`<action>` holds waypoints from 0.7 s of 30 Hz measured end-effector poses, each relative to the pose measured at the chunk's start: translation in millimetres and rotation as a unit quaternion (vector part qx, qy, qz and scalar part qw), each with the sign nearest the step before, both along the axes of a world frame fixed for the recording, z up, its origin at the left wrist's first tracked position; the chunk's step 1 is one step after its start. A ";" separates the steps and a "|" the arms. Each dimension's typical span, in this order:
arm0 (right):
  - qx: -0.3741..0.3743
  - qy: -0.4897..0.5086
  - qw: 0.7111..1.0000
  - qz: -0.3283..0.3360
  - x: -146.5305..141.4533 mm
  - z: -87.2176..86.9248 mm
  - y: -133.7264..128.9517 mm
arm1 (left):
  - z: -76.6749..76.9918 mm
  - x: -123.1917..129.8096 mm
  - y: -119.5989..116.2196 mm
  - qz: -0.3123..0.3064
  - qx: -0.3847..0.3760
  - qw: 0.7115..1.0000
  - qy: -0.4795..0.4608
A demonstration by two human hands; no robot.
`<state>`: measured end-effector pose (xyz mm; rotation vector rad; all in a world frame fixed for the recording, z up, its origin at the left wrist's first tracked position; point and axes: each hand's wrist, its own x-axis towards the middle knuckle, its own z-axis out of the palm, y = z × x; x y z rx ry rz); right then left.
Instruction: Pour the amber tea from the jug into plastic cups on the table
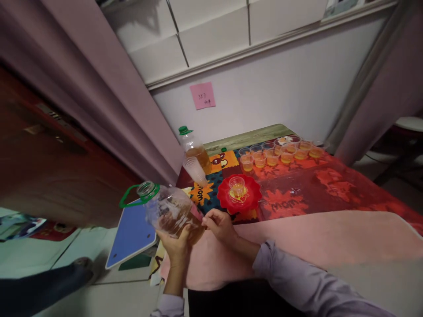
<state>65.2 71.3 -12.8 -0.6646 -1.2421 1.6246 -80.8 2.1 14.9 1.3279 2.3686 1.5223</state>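
Note:
A big clear plastic jug (172, 209) with amber liquid is tilted, its uncapped mouth toward the left, a green handle (128, 200) at its neck. My left hand (176, 246) grips the jug from below. My right hand (220, 224) is closed in a pinch at the jug's base end, against the edge of a pink label (197, 212). Just beyond, a red scalloped plate (223, 200) bears a clear plastic cup (237, 187) with a little amber liquid. A stack of clear cups (194, 171) leans on its side near a second jug (200, 154), which has a green cap.
Several cups of amber liquid (272, 156) stand in rows at the table's back right. A loose green cap (224, 149) lies near the back edge. A pink cloth (297, 233) covers the front. A blue board (134, 233) sits at left; a person's leg (42, 281) shows lower left.

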 end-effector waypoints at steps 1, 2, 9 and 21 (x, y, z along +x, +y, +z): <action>0.030 -0.026 0.999 0.001 8.2 5.3 1.7 | -4.1 -0.1 0.9 0.004 0.026 1.000 -0.016; 0.069 -0.058 0.996 0.003 18.9 12.4 6.0 | -8.2 -0.7 1.6 0.009 0.059 0.998 -0.038; 0.327 -0.409 0.841 -0.141 111.9 72.6 92.8 | -23.8 -8.0 0.3 0.029 0.022 0.998 -0.056; 0.271 -0.700 0.659 -0.045 99.1 91.2 120.1 | -39.5 -20.1 8.4 -0.052 0.158 0.982 -0.092</action>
